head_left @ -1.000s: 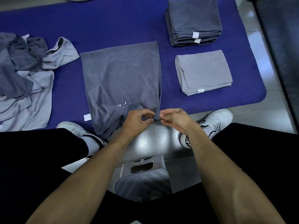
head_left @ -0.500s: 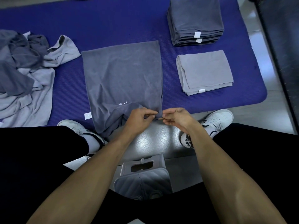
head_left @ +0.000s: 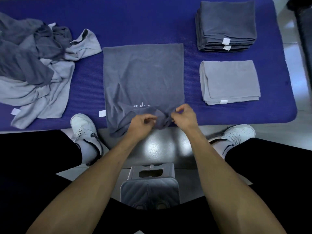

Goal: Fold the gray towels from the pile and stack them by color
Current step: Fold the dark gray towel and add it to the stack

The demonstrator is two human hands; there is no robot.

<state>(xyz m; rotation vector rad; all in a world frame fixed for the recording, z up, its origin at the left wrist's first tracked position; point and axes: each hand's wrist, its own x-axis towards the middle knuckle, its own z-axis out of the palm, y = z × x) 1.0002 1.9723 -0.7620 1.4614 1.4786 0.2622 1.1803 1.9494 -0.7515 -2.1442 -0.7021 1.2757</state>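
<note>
Ribbed mat (head_left: 138, 22) — hands (head_left: 159, 119) pinch terry towel (head_left: 143, 76).

- A blue ribbed mat (head_left: 152, 19) spreads across the upper part of the view, its near right corner rounded.
- Pale, glossy floor tiles (head_left: 290, 32) show past the mat's right edge.
- Bright glare sits on the shiny floor (head_left: 162, 147) right in front of the mat.
- A dark strip (head_left: 303, 31) runs along the far right edge; what it is can't be told.
- A small grey box-like stand (head_left: 150, 184) sits low in the middle.
</note>
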